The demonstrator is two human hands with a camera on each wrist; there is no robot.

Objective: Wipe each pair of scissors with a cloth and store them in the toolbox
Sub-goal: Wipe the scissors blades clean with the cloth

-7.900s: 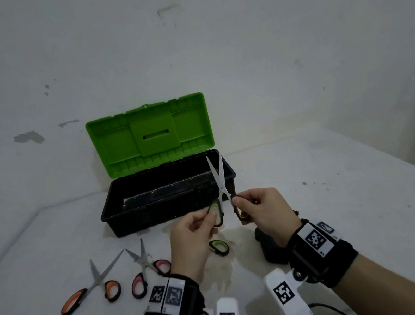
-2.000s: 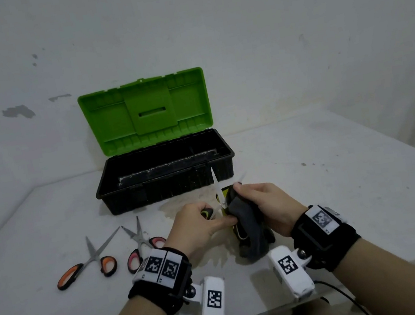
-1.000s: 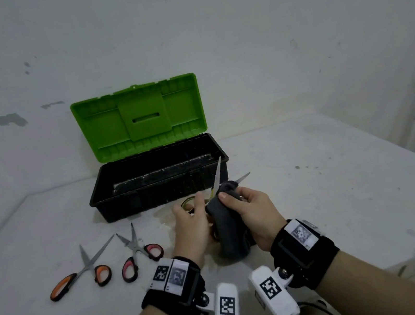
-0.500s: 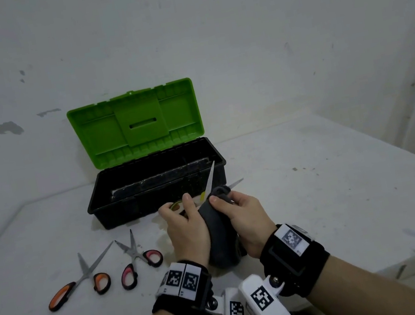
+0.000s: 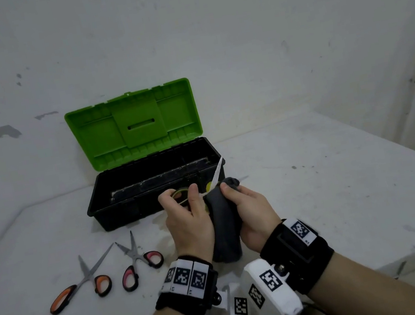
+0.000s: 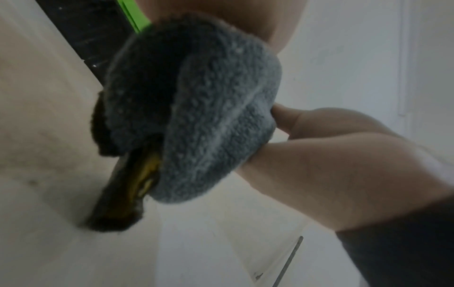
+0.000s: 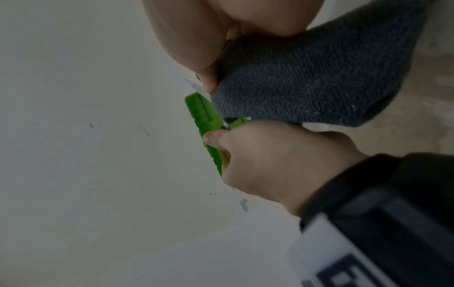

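My left hand (image 5: pixel 188 204) grips the yellow-green handle of a pair of scissors (image 5: pixel 179 195) just in front of the toolbox. The pair is spread, with one blade (image 5: pixel 217 173) pointing up and right. My right hand (image 5: pixel 236 197) holds a dark grey cloth (image 5: pixel 222 220) wrapped round the other blade, whose tip barely shows. In the left wrist view the cloth (image 6: pixel 209 116) covers the scissors above the lower handle (image 6: pixel 132 184). The black toolbox (image 5: pixel 114 200) stands open with its green lid (image 5: pixel 134 122) upright.
Two more pairs lie on the white table (image 5: pixel 328 178) at the left: orange-handled scissors (image 5: pixel 81 283) and pink-handled scissors (image 5: pixel 138 259), both spread. A wall rises close behind the toolbox. The table's right edge drops away at the right.
Earlier both hands held the scissors bare; the right hand now holds the cloth on them. Over the last second the upright blade has tilted rightward and the cloth stays on the other blade.
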